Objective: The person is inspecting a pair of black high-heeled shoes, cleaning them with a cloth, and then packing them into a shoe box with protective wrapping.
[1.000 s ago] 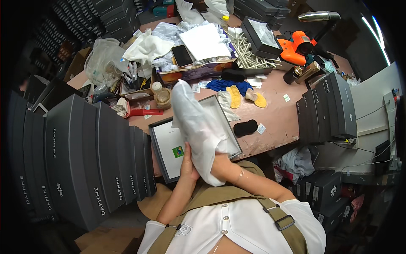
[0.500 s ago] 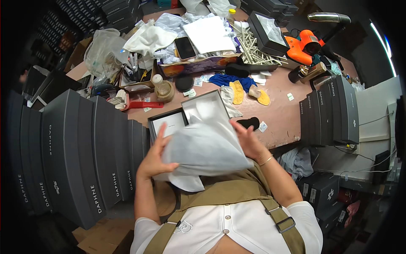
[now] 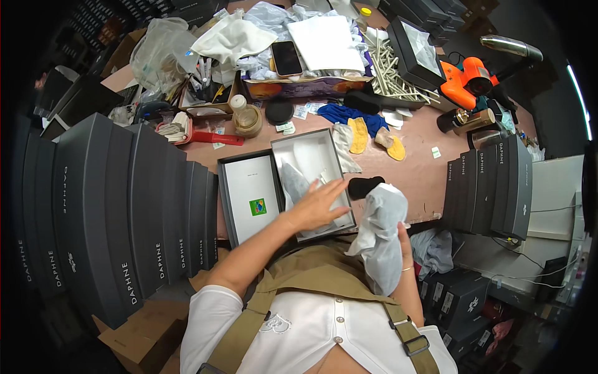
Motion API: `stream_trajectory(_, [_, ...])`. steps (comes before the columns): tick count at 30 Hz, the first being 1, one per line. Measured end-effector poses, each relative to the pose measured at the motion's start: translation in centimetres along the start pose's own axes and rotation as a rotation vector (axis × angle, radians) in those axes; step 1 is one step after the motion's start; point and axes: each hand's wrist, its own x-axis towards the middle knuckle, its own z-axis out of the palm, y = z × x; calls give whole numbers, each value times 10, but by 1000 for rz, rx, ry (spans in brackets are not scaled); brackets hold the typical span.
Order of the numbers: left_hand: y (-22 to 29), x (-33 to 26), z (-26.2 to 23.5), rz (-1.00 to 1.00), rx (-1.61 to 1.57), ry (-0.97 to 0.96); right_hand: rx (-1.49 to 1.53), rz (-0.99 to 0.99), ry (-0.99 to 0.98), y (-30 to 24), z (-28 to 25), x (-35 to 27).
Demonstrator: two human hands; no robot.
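Setting: a cluttered pinkish-brown worktable (image 3: 411,168) stood in a dim stockroom, seen from above the person's head.
Open box: a grey shoe box (image 3: 311,181) lay open at the near edge of the table, lined with white tissue paper (image 3: 298,182).
Lid: the box's lid (image 3: 249,198) lay upturned, touching the left side of the box, a small green sticker (image 3: 258,206) on its white inside.
Left hand: the left hand (image 3: 317,204) was spread flat with fingers apart, pressing on the paper inside the box and gripping nothing.
Right hand: the right hand (image 3: 403,244), just right of the box beyond the table's near edge, was closed around a white dust bag (image 3: 381,240) that was bulging with something inside; the contents could not be made out.
Beside the box: a black insole-shaped piece (image 3: 365,186) lay close to its right side.
Beyond the box: yellow insoles (image 3: 359,134) rested on blue cloth (image 3: 339,115), and a smartphone (image 3: 287,57) sat further back among white papers.
Left of the box: a row of dark grey boxes (image 3: 118,206) stood on edge.
Right of the box: a smaller stack of dark boxes (image 3: 492,187) stood, with an orange tool (image 3: 464,84) behind them.
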Motion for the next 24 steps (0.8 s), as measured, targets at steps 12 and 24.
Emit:
stream_trajectory(12, [-39, 24, 36, -129, 770, -458, -928, -179, -52, -50, 40, 83])
stream_trajectory(24, [-56, -51, 14, 216, 38, 490, -2348, -849, -222, 58, 16, 229])
